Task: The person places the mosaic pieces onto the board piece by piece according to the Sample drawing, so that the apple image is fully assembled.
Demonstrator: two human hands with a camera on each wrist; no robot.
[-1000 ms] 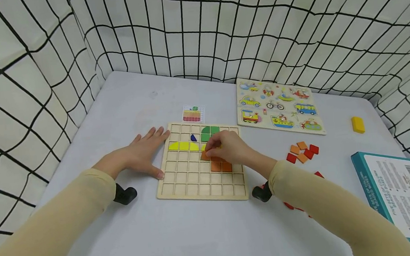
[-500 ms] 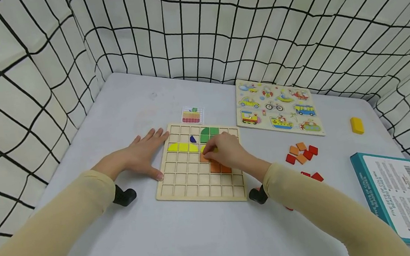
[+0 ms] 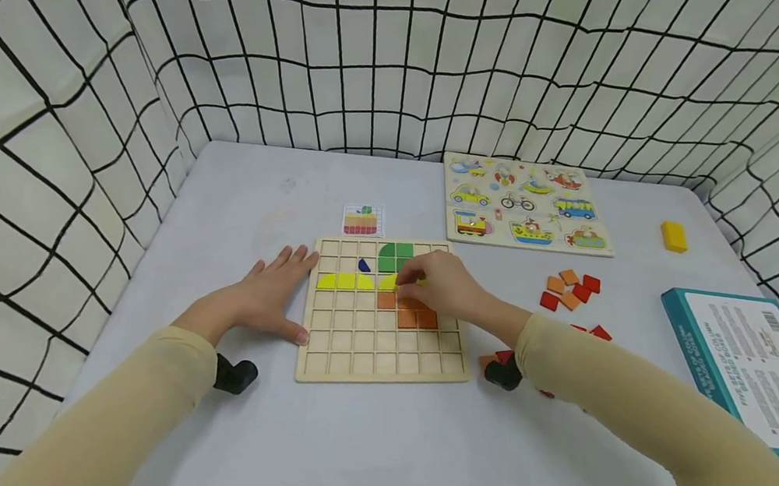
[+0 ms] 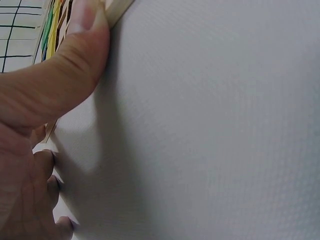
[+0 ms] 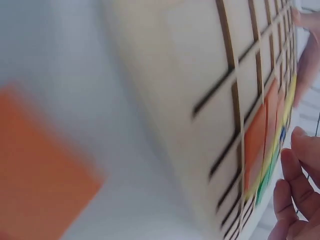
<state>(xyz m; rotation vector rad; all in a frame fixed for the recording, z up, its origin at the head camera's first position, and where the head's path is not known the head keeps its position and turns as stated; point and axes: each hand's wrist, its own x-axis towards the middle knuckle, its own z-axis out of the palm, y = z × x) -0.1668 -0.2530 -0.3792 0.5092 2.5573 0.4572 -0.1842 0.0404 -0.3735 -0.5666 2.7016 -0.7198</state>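
A wooden grid board (image 3: 352,364) lies on the white table. Its cells hold green tiles (image 3: 396,256), a dark blue piece (image 3: 364,265), a row of yellow tiles (image 3: 345,281) and several orange tiles (image 3: 416,318). My left hand (image 3: 264,296) is spread flat, its thumb and index finger touching the board's left edge. Over the board hovers my right hand (image 3: 442,289), fingers loosely bent beside a single orange tile (image 3: 386,299). In the right wrist view nothing shows between the right thumb (image 5: 304,145) and fingers. The right hand hides some cells.
Above the board lies a small picture card (image 3: 362,220). A vehicle puzzle board (image 3: 525,202) is at the back right. Loose red and orange tiles (image 3: 570,289) lie to the right, some under the sleeve. A yellow block (image 3: 674,237) and a teal box (image 3: 776,378) stand farther right. Black netting surrounds the table.
My right hand pressed at the orange tile on the row's left end and has now drawn back slightly to the right, leaving that tile in its cell. The left hand stays put.
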